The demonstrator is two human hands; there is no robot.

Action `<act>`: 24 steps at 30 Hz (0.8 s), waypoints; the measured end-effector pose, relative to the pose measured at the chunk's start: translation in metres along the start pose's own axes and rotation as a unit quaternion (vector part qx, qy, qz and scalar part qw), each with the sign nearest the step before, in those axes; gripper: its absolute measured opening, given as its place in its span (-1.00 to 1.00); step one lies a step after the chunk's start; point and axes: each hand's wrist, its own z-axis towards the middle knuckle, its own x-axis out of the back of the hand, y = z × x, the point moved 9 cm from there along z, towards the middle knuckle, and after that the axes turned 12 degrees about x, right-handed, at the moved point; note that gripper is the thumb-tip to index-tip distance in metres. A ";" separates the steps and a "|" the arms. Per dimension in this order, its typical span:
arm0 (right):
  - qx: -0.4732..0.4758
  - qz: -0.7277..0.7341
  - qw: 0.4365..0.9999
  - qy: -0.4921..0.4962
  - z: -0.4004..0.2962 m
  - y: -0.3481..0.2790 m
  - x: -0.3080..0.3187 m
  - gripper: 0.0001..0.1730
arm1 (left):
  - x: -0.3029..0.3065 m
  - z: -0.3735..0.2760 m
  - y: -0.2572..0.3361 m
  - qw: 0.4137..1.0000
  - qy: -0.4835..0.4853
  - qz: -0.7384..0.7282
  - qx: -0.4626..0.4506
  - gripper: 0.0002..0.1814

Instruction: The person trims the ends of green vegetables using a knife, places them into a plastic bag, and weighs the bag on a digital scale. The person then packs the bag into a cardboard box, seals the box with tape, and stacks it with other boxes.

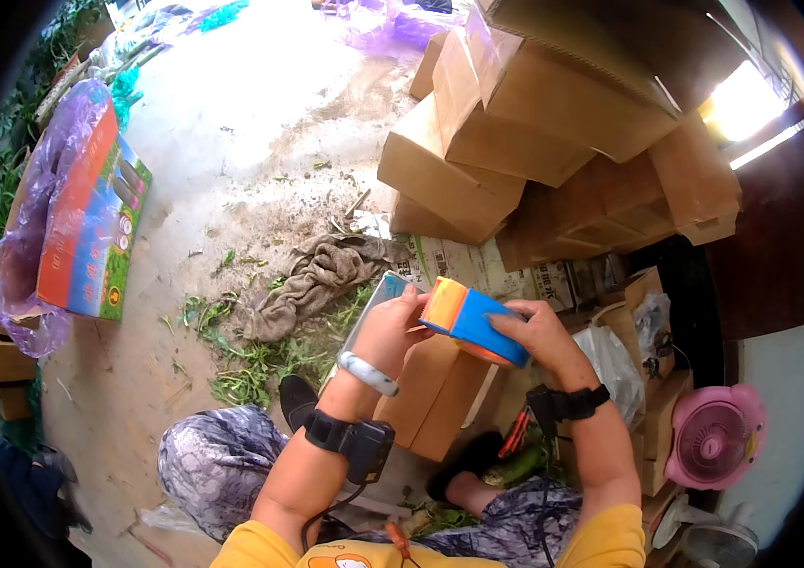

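Observation:
A blue and orange tape dispenser (491, 326) is held in my right hand (540, 334), its thumb lying on the blue body. My left hand (395, 326) is at the orange, toothed end, fingers by its edge; whether they grip the dispenser or a tape end I cannot tell. Beneath both hands stands a brown cardboard box (437, 401), between my feet. A pale, flat-sided thing (377, 298) shows behind my left hand. Red-handled scissors or pliers (515, 433) lie below my right wrist.
Cardboard boxes (537, 106) are piled ahead to the right. A crumpled cloth (324, 277) and green leaves (246, 369) lie on the floor. At the left stands a printed carton (89, 234) with a purple plastic liner. A pink fan (714, 440) is at the right. Another person's shoe (57, 465) shows lower left.

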 end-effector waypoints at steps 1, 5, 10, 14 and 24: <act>0.003 0.000 1.000 0.003 0.000 -0.002 0.000 -0.54 | 0.000 0.005 -0.010 0.994 -0.044 -0.090 0.046 -0.46; -0.006 0.015 1.000 0.003 0.000 0.004 0.004 -0.56 | 0.020 0.030 -0.034 0.933 -0.144 -0.297 0.141 -0.48; -0.016 0.015 1.000 0.017 -0.002 0.009 0.013 -0.57 | 0.023 0.027 -0.026 0.983 -0.024 -0.145 0.108 -0.46; -0.011 0.013 1.000 0.018 -0.002 0.009 0.011 -0.59 | 0.001 0.013 -0.023 0.997 -0.020 -0.024 0.073 -0.48; -0.032 0.027 0.999 0.002 -0.001 0.001 0.004 -0.67 | -0.007 0.026 -0.039 0.937 -0.215 -0.222 0.163 -0.44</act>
